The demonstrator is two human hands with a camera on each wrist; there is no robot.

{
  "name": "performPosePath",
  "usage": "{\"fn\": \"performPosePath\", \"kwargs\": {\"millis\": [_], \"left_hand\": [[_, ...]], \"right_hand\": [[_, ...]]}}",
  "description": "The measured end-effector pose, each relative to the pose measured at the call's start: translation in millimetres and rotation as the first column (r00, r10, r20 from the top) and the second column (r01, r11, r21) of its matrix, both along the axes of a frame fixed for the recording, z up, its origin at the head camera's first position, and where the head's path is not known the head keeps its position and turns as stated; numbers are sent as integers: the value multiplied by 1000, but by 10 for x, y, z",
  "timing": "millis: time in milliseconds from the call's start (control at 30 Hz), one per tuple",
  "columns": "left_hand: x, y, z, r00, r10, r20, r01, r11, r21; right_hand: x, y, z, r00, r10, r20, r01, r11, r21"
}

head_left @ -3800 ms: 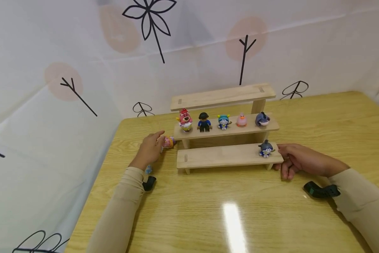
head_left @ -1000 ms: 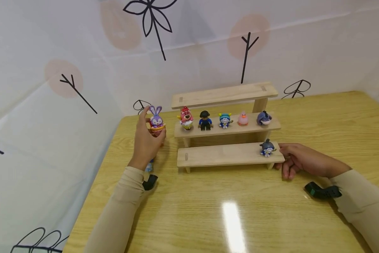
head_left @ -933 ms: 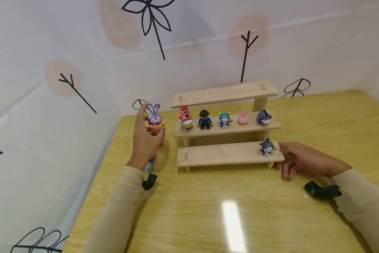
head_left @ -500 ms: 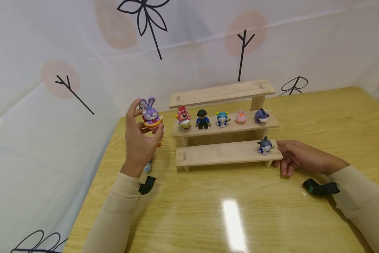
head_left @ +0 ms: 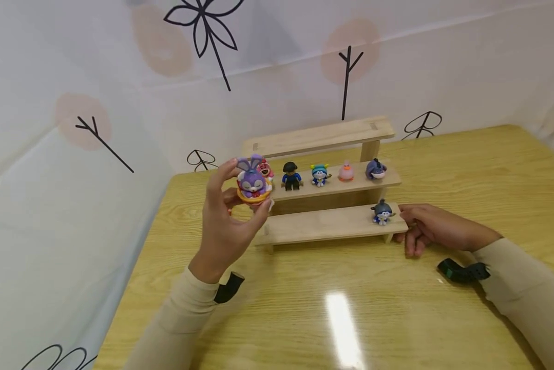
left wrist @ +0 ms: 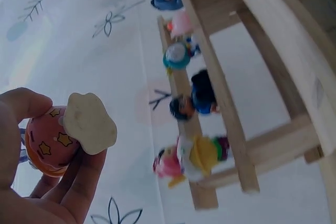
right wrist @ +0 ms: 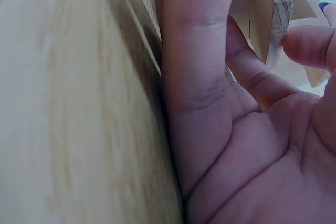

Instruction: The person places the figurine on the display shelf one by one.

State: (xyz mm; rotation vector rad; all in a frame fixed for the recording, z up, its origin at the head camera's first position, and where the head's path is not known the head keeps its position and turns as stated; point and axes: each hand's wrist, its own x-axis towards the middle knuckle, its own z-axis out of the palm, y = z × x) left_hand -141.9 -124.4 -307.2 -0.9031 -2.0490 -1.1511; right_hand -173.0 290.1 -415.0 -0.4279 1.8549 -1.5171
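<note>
My left hand (head_left: pixel 223 226) holds a purple rabbit figurine (head_left: pixel 252 184) upright between thumb and fingers, raised in front of the left end of a three-tier wooden display shelf (head_left: pixel 323 224). From the left wrist, the figurine's pale scalloped base (left wrist: pixel 90 123) and pink star-dotted cup show. It partly covers a pink bear figurine (head_left: pixel 265 168) on the middle tier in the head view. My right hand (head_left: pixel 436 228) rests on the table and pinches the right end of the bottom tier; in the right wrist view, thumb and a finger meet the board's end (right wrist: pixel 278 24).
Along the middle tier stand a black-capped toy figure (head_left: pixel 291 176), a teal-hatted figurine (head_left: pixel 320 175), a pink bird (head_left: pixel 346 172) and a blue-grey donkey (head_left: pixel 376 169). A grey-hatted figurine (head_left: pixel 382 212) stands at the bottom tier's right end. A patterned cloth (head_left: pixel 281 92) hangs behind.
My left hand has picked up the rabbit figurine from left of the shelf, raised it, then carried it right to the shelf's left end. The right hand keeps its place at the shelf.
</note>
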Motion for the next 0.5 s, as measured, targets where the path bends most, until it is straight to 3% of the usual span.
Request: {"fn": "performPosePath", "kwargs": {"millis": [100,267,500], "left_hand": [[-16,139,-47,996,-89,4,89,996,-26],[-71,399,-201,983,-178,47,181,982,-63],[-111,734,-407,972,-196,126,213,968,-130]], "right_hand": [[-5,-9,-4,1000,-10,3,10,1000,5],[5,-4,-10,1000,-14,11,14,1000,14],[-12,7,-32,1000,-13,-5,13,1000,14]]}}
